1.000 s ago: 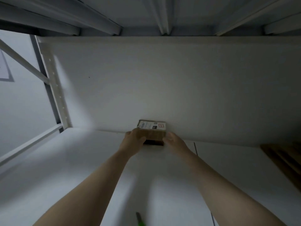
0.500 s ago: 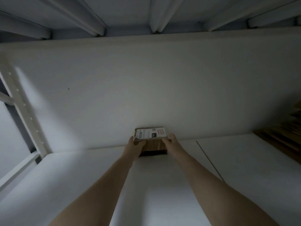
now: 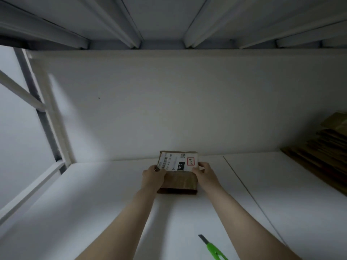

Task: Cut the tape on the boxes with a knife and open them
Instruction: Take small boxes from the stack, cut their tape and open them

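A small brown cardboard box (image 3: 178, 180) with a white shipping label lies flat on the white shelf (image 3: 93, 203), a little in front of the back panel. My left hand (image 3: 153, 175) grips its left side and my right hand (image 3: 205, 172) grips its right side, fingers curled over the edges. A green utility knife (image 3: 213, 248) with its blade out lies on the shelf near the bottom edge, between my forearms, untouched.
A stack of flattened brown cardboard (image 3: 324, 152) sits at the right on the shelf. A white upright post and braces (image 3: 50, 117) stand at the left. The underside of the upper shelf (image 3: 169, 21) hangs overhead. A seam runs across the shelf board at right.
Both hands have drawn the box toward me, away from the back panel, and its top label now faces up. The knife has come back into view at the bottom.
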